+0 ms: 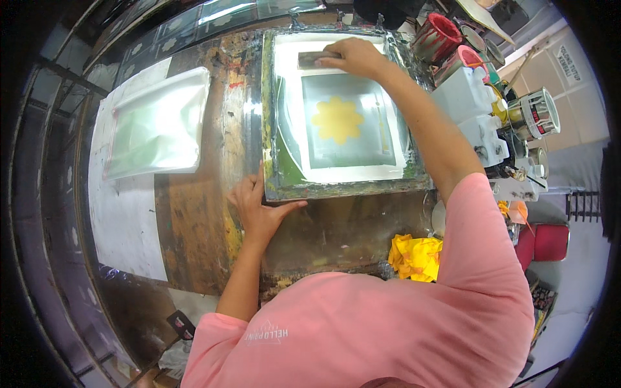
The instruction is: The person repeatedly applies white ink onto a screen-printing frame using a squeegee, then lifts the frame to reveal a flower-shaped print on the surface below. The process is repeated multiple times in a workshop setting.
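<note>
A screen-printing frame (349, 190) with paint-stained edges lies on the wooden table. Its mesh is bordered by white strips and shows a yellow flower shape (337, 120) at the middle. Near the far end of the mesh, my right hand (359, 57) is closed on a squeegee (308, 61), whose right part is hidden under the fingers. At the frame's near left corner rests my left hand (250, 202), thumb and forefinger spread along the two sides, holding nothing.
Left of the frame, a stack of clear plastic sheets or bags (158, 126) lies on white paper (126, 229). Paint cans (436, 37) and white plastic jugs (462, 94) crowd the right side. A crumpled yellow cloth (416, 257) sits at the near edge. Metal racks (48, 161) stand far left.
</note>
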`<action>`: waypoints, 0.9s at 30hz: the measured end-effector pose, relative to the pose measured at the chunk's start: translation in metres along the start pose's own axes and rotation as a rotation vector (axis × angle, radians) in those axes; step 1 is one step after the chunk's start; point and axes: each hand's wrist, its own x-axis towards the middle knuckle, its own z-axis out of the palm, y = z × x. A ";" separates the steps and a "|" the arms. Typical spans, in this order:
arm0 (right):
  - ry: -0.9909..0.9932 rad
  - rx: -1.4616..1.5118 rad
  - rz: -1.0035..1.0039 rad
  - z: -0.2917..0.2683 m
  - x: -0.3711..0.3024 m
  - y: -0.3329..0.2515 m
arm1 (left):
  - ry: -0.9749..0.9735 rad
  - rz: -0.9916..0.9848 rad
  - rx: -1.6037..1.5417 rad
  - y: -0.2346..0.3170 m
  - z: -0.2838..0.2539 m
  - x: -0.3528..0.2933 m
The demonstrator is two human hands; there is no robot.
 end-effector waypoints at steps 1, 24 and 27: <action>0.035 -0.001 -0.006 0.000 0.005 0.003 | 0.038 0.049 -0.033 -0.001 0.001 0.000; 0.531 -0.268 0.016 -0.096 -0.195 -0.188 | 0.229 -0.180 -0.867 0.066 -0.039 0.052; 0.720 -0.306 -0.023 -0.131 -0.153 -0.172 | 0.285 -0.052 -0.803 0.077 -0.054 0.081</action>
